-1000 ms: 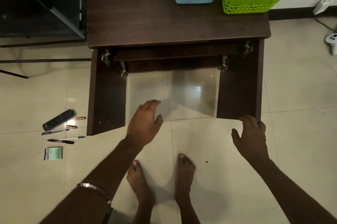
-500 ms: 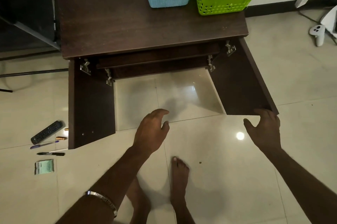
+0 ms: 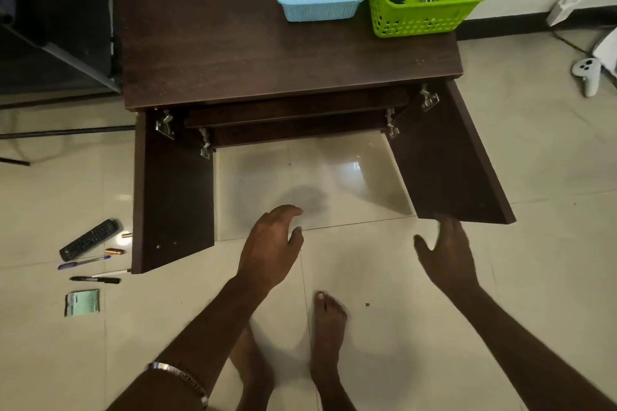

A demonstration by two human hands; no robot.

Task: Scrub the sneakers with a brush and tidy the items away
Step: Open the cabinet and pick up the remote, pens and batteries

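The right hand, fingers spread wide and holding nothing, touches the near edge of the open dark wooden right cabinet door, whose long axis runs away from it toward the hinges, while the left hand, loosely curled and empty, hovers well apart beside it.

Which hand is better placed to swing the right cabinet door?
The right hand: its fingertips sit at the free edge of the right cabinet door. The left hand hovers open over the floor between both doors, touching neither.
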